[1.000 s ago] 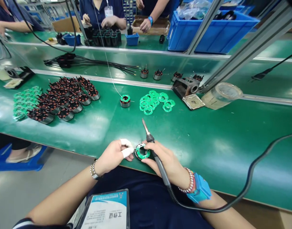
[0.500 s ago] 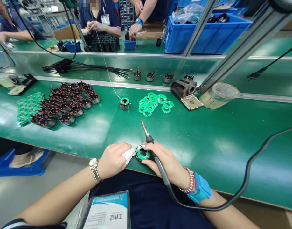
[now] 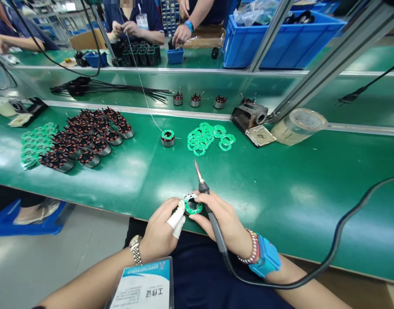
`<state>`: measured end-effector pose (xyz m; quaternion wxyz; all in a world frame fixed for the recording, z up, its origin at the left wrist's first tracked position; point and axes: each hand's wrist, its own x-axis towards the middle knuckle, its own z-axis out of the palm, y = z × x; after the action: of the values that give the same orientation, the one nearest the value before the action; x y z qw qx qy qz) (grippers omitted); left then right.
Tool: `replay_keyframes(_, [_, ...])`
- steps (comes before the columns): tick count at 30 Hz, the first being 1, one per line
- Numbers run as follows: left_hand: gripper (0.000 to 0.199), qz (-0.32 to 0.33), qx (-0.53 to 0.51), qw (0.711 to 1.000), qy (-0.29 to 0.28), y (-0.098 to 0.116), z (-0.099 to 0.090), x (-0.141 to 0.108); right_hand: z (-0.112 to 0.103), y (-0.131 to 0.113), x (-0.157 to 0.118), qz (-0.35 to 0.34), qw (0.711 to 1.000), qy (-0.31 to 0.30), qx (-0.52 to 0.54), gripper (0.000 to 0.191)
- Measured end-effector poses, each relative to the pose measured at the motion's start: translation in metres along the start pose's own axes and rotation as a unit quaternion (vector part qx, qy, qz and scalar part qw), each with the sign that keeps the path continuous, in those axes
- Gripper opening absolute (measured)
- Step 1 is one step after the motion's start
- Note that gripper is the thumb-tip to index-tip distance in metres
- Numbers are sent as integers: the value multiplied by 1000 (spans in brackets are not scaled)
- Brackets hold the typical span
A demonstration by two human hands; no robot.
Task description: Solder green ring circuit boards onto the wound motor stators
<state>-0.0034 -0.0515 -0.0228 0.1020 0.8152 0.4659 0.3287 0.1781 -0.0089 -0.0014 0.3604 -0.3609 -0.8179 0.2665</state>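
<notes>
Near the bench's front edge, a motor stator topped with a green ring board [image 3: 193,205] is held between both hands. My left hand [image 3: 163,227], with white finger covers, grips its left side. My right hand [image 3: 224,219] pinches its right side with thumb and fingers and also holds a soldering iron [image 3: 215,227], whose tip points up and away over the bench. Another stator with a green ring [image 3: 168,138] sits further back, a thin solder wire hanging down to it. Loose green ring boards [image 3: 201,138] lie to its right.
Many stators [image 3: 87,137] and stacked green boards [image 3: 39,143] stand at left. A soldering iron stand [image 3: 248,118], sponge tray [image 3: 260,135] and plastic tub [image 3: 300,125] are at right. The iron's cable [image 3: 337,236] loops right. Co-workers work across the bench, near a blue crate [image 3: 280,43].
My left hand has shifted right and turned, showing more of its finger covers against the stator. The right hand stays nearly in place. The view has shifted slightly.
</notes>
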Motion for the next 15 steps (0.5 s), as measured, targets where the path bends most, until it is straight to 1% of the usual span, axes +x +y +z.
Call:
replay_keyframes(3, [47, -21, -23, 999, 13, 3, 8, -3, -4, 4, 4, -17, 999, -24, 22, 26])
replay_keyframes(6, [39, -71, -89, 994, 2, 7, 7, 1, -13, 6, 8, -26, 998, -52, 39, 29])
replay_keyframes(9, [30, -116, -134, 984, -16, 9, -2, 6, -20, 4, 5, -7, 999, -45, 21, 37])
replay_keyframes(10, [30, -115, -144, 982, -30, 8, -6, 8, -22, 3, 3, -4, 999, -43, 15, 40])
replay_keyframes(12, [30, -83, -150, 983, -64, 4, -12, 13, -23, 2, -1, -8, 999, -47, 9, 40])
replay_keyframes(13, [30, -57, -141, 986, -71, 1, -14, 16, -23, 2, -2, -12, 999, -51, 6, 38])
replay_keyframes(15, [26, 8, -95, 994, -59, -7, -17, 24, -24, 4, -4, -20, 998, -63, 6, 36])
